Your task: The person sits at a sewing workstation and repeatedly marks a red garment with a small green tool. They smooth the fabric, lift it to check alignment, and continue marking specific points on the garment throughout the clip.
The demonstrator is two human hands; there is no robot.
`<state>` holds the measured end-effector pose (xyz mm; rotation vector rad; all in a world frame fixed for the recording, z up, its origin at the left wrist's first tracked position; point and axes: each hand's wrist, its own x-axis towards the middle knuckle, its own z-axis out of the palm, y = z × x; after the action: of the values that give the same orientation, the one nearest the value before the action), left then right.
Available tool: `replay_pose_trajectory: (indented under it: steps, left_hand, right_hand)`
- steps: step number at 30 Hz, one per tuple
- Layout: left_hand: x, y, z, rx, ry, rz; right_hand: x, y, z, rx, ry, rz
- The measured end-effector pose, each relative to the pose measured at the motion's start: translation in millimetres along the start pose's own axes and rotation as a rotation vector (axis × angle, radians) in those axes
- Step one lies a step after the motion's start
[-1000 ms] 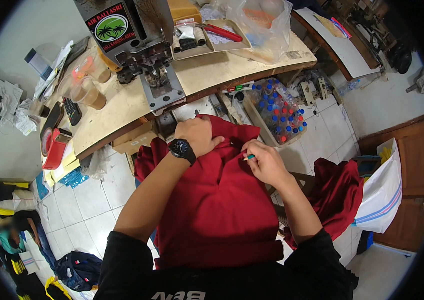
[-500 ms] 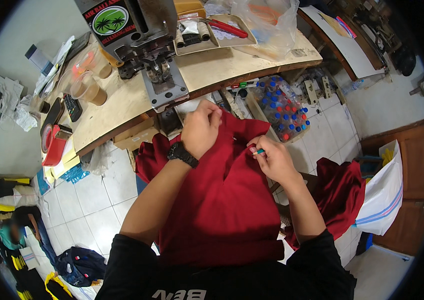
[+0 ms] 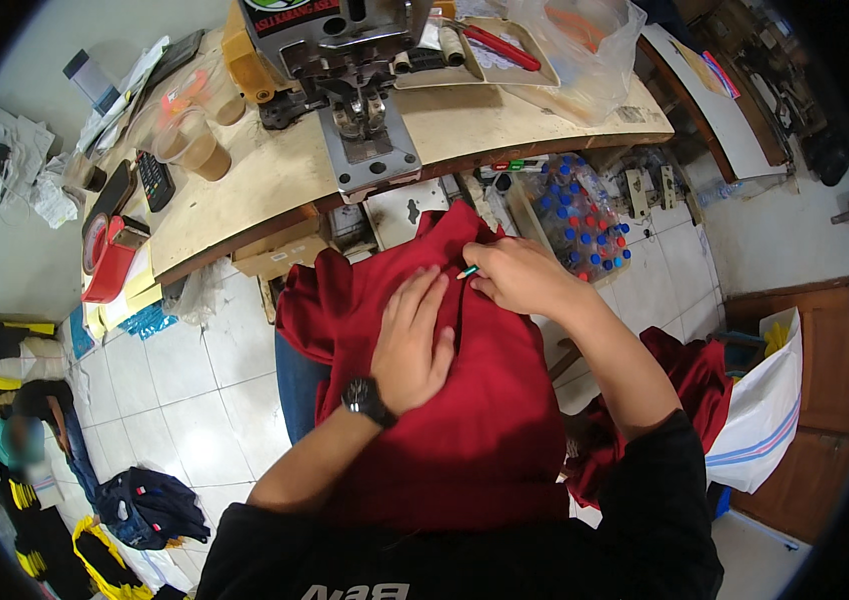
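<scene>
A dark red garment (image 3: 445, 430) lies spread over my lap, its far end bunched near the table edge. My left hand (image 3: 413, 340) rests flat on the cloth with its fingers stretched out, beside a fold or opening edge running down the garment. Just right of those fingertips, my right hand (image 3: 520, 275) is closed around a short green pencil (image 3: 469, 271). The pencil's pale tip points left, close to the fabric edge; whether it touches the cloth I cannot tell.
Ahead stands a sewing machine (image 3: 360, 85) on a wooden table (image 3: 275, 150) with cups, a tray (image 3: 505, 75) and a tape dispenser (image 3: 113, 262). A box of capped bottles (image 3: 585, 220) sits below. More red cloth (image 3: 680, 385) and a white sack (image 3: 765, 410) are at right.
My left hand has come down toward me and flattened on the cloth. My right hand has moved up and left, its pencil now pointing at the fabric edge. The view has shifted slightly.
</scene>
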<state>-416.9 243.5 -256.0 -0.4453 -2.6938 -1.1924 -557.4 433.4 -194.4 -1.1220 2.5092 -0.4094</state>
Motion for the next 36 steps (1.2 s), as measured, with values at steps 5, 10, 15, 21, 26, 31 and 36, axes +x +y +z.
replay_pose_trajectory:
  steps: [5,10,15,21,26,31,36]
  left_hand:
    - [-48.6,27.5,0.5,0.174,-0.394,0.132]
    - [-65.1,21.9,9.5,0.271,-0.448,0.092]
    - [-63.7,24.9,12.3,0.297,-0.432,0.101]
    - [-40.2,23.7,-0.9,0.278,-0.335,0.149]
    - [-1.7,-7.6,-0.3,0.230,-0.185,0.188]
    - [5.0,-22.5,6.5,0.295,-0.181,0.188]
    - [4.0,-30.0,5.1,0.301,-0.184,0.154]
  right_hand:
    - [16.5,7.2,-0.6,0.179,-0.082,0.006]
    - [22.5,7.8,-5.3,0.226,-0.119,0.008]
    - [28.6,-4.8,-8.0,0.114,-0.185,-0.003]
    - [41.9,0.0,-2.4,0.049,-0.244,-0.010]
    - [38.3,3.3,-4.7,0.071,-0.239,0.030]
    - [22.9,8.6,7.2,0.126,0.061,-0.008]
    - [-20.8,0.3,4.9,0.335,0.235,0.082]
